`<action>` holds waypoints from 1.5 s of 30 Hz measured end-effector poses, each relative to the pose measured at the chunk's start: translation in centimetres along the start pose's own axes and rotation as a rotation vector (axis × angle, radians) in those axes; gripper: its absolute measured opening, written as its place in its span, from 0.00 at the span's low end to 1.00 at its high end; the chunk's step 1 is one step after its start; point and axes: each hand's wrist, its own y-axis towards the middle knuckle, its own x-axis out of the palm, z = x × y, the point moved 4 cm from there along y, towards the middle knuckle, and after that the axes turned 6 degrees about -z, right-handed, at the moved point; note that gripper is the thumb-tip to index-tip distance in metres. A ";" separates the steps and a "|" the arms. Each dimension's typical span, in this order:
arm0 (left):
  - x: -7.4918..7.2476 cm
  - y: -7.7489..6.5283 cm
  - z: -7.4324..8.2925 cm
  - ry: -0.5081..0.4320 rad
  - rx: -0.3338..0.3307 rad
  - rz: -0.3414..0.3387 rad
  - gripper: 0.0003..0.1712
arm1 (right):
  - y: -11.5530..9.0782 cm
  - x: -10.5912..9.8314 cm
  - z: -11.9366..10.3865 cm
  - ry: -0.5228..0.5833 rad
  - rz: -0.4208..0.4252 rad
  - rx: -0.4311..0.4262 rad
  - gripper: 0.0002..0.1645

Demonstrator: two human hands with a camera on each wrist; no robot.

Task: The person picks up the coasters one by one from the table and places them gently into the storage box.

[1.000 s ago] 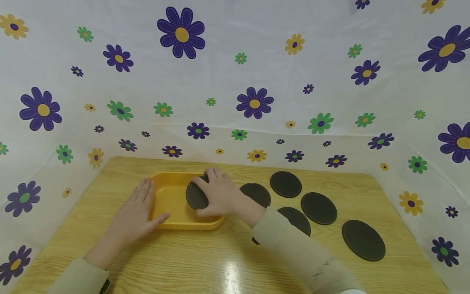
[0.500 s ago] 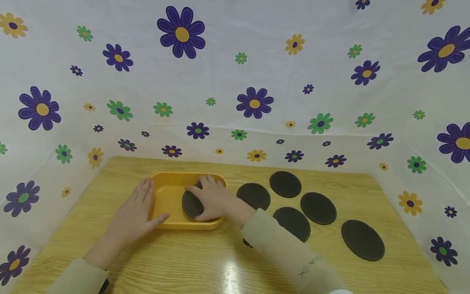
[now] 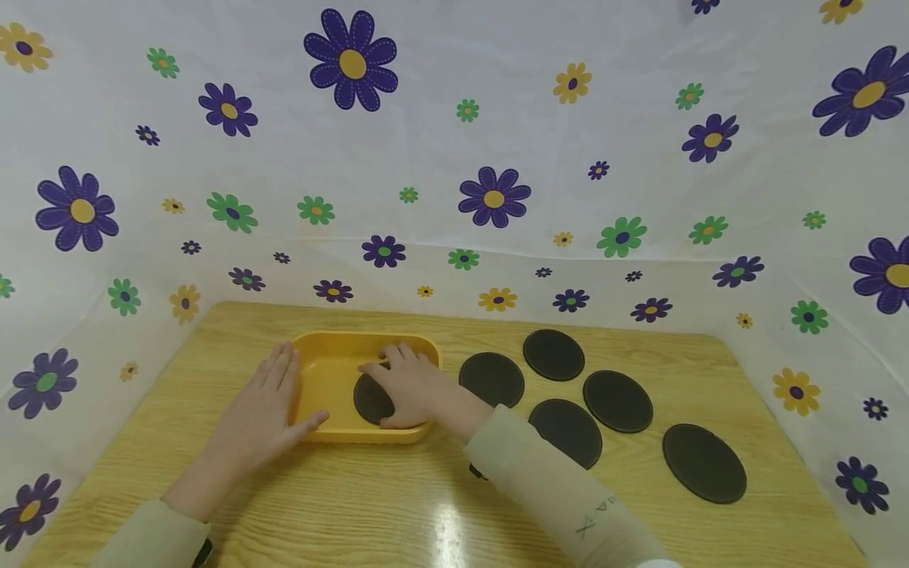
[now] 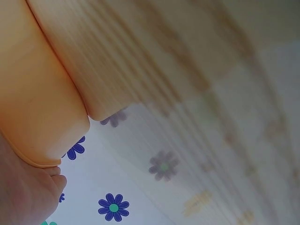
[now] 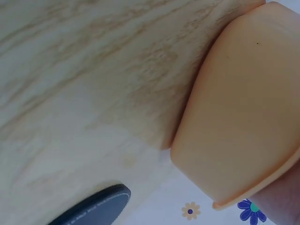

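Note:
A yellow plastic tray (image 3: 316,402) sits on the table at the left of the head view. My left hand (image 3: 259,418) rests along its left side, fingers straight, thumb reaching over the near corner. Inside the tray's right half is a round black coaster (image 3: 371,398), looking flat at the bottom. My right hand (image 3: 419,386) spans it from above, thumb at the near edge and fingers at the far edge, hiding its right part. In both wrist views the tray's outer wall (image 4: 47,89) shows large, with only a bit of each hand at its rim.
To the tray's right, several more black coasters lie flat on the wooden table (image 3: 341,505), among them a near one (image 3: 566,432), a back one (image 3: 554,354) and a far-right one (image 3: 705,463). A white flower-print cloth (image 3: 426,158) encloses the back and sides.
My right hand has lowered the coaster into the tray, moving slightly down and left, and the coaster has gone from tilted to nearly flat. My left hand has stayed put.

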 end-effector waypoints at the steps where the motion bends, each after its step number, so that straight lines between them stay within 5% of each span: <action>1: 0.0 0.0 0.0 0.000 0.003 0.002 0.64 | -0.1 -0.1 0.0 -0.005 0.003 -0.001 0.53; 14: -0.4 -0.2 0.2 -0.020 0.019 0.019 0.63 | -3.2 -2.8 0.9 -0.011 0.076 -0.050 0.52; 28: -0.1 -0.3 0.0 -0.027 0.020 0.016 0.62 | -7.4 -4.5 5.7 0.030 0.163 -0.004 0.53; 45: -0.2 -0.1 0.2 -0.027 0.014 0.005 0.62 | -9.9 -1.9 10.3 -0.049 0.162 0.117 0.50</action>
